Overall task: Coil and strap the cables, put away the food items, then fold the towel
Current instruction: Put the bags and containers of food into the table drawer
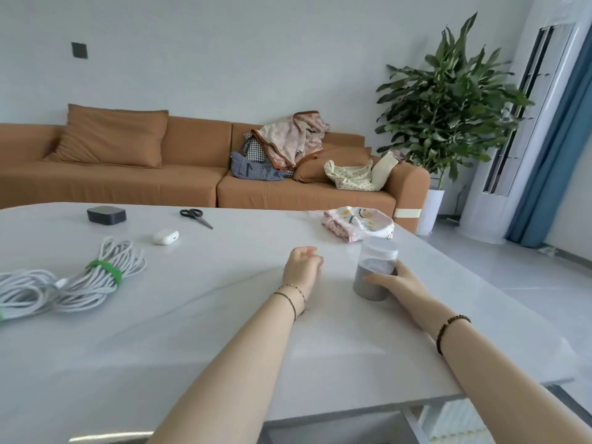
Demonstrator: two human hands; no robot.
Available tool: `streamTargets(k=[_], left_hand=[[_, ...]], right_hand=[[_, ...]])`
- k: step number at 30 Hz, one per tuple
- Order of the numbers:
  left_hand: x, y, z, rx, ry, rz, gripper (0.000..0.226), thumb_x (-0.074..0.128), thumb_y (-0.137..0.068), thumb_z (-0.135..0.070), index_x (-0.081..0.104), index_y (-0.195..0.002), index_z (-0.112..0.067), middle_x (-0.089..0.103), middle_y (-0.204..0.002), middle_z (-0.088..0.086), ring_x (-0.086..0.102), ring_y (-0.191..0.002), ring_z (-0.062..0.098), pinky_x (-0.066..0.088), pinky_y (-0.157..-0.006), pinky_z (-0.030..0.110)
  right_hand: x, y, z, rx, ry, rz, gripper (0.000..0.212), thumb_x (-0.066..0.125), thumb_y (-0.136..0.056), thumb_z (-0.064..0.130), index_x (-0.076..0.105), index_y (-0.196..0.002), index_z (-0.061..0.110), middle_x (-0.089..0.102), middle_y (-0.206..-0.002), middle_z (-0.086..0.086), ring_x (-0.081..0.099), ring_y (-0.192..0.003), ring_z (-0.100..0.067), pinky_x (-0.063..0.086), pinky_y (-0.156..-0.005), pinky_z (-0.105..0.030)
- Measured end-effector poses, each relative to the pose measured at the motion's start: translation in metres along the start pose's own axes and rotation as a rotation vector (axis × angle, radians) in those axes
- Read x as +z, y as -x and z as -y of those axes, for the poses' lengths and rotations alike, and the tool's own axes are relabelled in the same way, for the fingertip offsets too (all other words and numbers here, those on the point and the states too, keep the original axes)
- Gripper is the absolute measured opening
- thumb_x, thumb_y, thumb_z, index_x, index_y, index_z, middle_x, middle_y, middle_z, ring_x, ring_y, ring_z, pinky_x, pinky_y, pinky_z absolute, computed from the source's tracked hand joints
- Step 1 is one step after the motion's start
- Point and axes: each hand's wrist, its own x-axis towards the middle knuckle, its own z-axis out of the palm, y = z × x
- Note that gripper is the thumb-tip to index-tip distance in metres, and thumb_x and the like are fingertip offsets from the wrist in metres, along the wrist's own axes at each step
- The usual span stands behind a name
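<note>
The clear jar (376,270) is stood on the desk (192,331) toward its right edge and is gripped low on its wall by the right hand (395,282), fingers curled round it; the left hand (302,267) is held near it, loosely curled and empty. Grasped so near its base, the jar could be tipped when lifted, and a slip could send it off that edge. It is roughly half filled with grey, powdery-looking food (its kind cannot be told) and capped by a translucent lid (379,248). The cables (73,280) lie well apart, the towel (357,224) beyond the jar.
</note>
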Motion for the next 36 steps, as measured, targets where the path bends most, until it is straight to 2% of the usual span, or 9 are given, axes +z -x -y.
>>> streamTargets(k=[2,4,10,12,15,20,24,29,36], left_hand=[[-0.008,0.032,-0.009,-0.135,0.237,0.165,0.013,0.051,-0.100,-0.002,0.058,-0.109,-0.008,0.060,-0.103,0.009,0.066,-0.090,0.021,0.055,-0.076,0.024],[-0.025,0.070,-0.008,-0.123,0.160,0.264,0.017,0.052,-0.099,0.003,0.059,-0.113,-0.003,0.061,-0.108,0.009,0.069,-0.094,0.022,0.058,-0.084,0.025],[-0.117,0.147,-0.023,0.085,-0.171,0.322,0.028,0.044,-0.096,0.013,0.065,-0.102,-0.002,0.066,-0.101,0.012,0.068,-0.095,0.020,0.056,-0.096,0.030],[-0.145,0.176,-0.022,0.161,-0.430,0.342,0.026,0.052,-0.094,0.007,0.068,-0.100,-0.013,0.072,-0.103,0.003,0.068,-0.099,0.013,0.053,-0.100,0.030],[-0.174,0.223,-0.024,0.290,-0.743,0.402,0.030,0.059,-0.093,0.000,0.071,-0.102,-0.026,0.070,-0.110,-0.009,0.066,-0.105,0.003,0.050,-0.098,0.021],[-0.199,0.283,-0.032,0.502,-0.987,0.456,0.020,0.065,-0.096,-0.016,0.071,-0.110,-0.028,0.064,-0.110,-0.017,0.060,-0.107,0.001,0.042,-0.095,0.012],[-0.212,0.301,-0.012,0.400,-1.341,0.645,0.052,0.049,-0.098,-0.057,0.049,-0.144,-0.033,0.042,-0.152,-0.016,0.033,-0.141,-0.002,0.021,-0.119,0.020],[-0.224,0.294,-0.002,0.266,-1.407,0.590,0.049,0.041,-0.107,-0.027,0.033,-0.156,-0.031,0.021,-0.164,-0.015,0.015,-0.151,0.003,0.006,-0.120,0.017],[-0.237,0.284,0.012,0.180,-1.401,0.599,0.058,0.047,-0.105,-0.031,0.024,-0.158,-0.028,0.014,-0.166,-0.014,0.006,-0.152,0.003,0.002,-0.120,0.019]], right_hand=[[0.005,0.034,0.015,0.003,-0.037,0.072,0.030,0.079,-0.082,0.021,0.063,-0.107,0.027,0.072,-0.110,0.002,0.067,-0.099,-0.013,0.052,-0.083,-0.028],[0.008,0.068,0.025,0.019,-0.062,0.125,0.047,0.084,-0.069,0.039,0.066,-0.110,0.025,0.074,-0.110,-0.001,0.068,-0.102,-0.017,0.053,-0.092,-0.034],[0.030,0.180,0.075,-0.233,0.310,0.440,0.049,0.084,-0.066,0.044,0.069,-0.110,0.033,0.073,-0.106,0.017,0.066,-0.099,-0.005,0.049,-0.088,-0.026],[0.039,0.216,0.083,-0.331,0.387,0.513,0.040,0.087,-0.074,0.026,0.067,-0.108,0.035,0.070,-0.092,0.022,0.061,-0.082,0.002,0.047,-0.075,-0.019],[0.055,0.261,0.087,-0.413,0.453,0.516,0.049,0.085,-0.068,0.021,0.063,-0.111,0.031,0.067,-0.092,0.011,0.060,-0.080,-0.011,0.051,-0.073,-0.031],[0.083,0.294,0.069,-0.263,0.575,0.470,0.039,0.082,-0.061,0.026,0.060,-0.091,0.034,0.064,-0.072,0.021,0.052,-0.058,-0.002,0.044,-0.054,-0.017],[0.098,0.290,0.041,-0.064,0.553,0.472,0.035,0.082,-0.061,0.022,0.053,-0.079,0.013,0.060,-0.062,0.007,0.060,-0.052,-0.007,0.053,-0.052,-0.025],[0.116,0.285,0.020,0.114,0.534,0.599,0.049,0.081,-0.066,0.022,0.061,-0.101,-0.006,0.073,-0.071,-0.014,0.070,-0.062,-0.020,0.063,-0.077,-0.038],[0.121,0.276,0.019,0.074,0.537,0.742,0.043,0.082,-0.073,0.019,0.067,-0.108,-0.001,0.074,-0.105,-0.015,0.073,-0.080,-0.015,0.062,-0.082,-0.033]])
